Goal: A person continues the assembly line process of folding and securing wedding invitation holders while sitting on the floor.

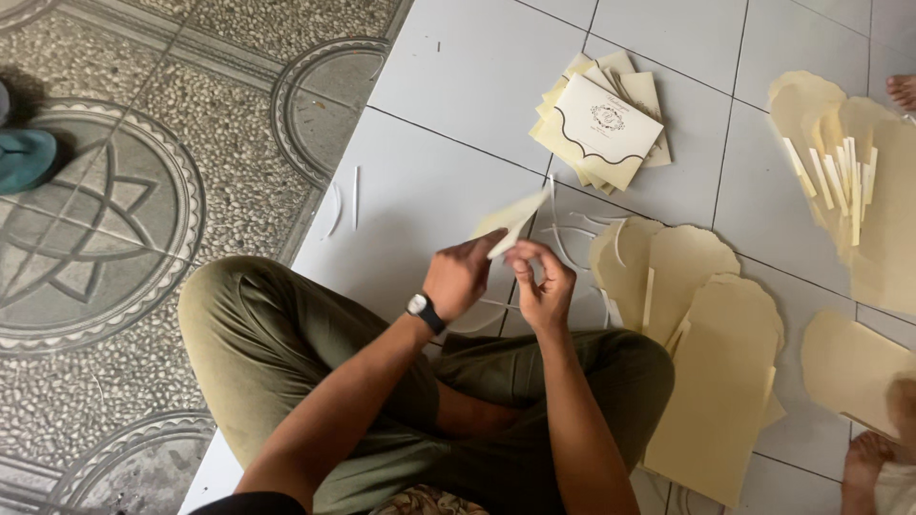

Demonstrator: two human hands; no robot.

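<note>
Head camera, steeply downward, close

Location type: the floor of a home or small informal workshop, used as a work surface. Indicators: glossy white tiles (458, 86) meet an older patterned terrazzo floor (143, 191) on the left. A sandal (24, 157) lies at the far left. The person sits cross-legged directly on the tiles; bare feet (902, 91) of others show at the right edge. Cream card blanks (716, 381), a stack of finished envelopes (601, 119) and peeled strips (355, 195) lie spread over the tiles, with no bench or machinery.
</note>
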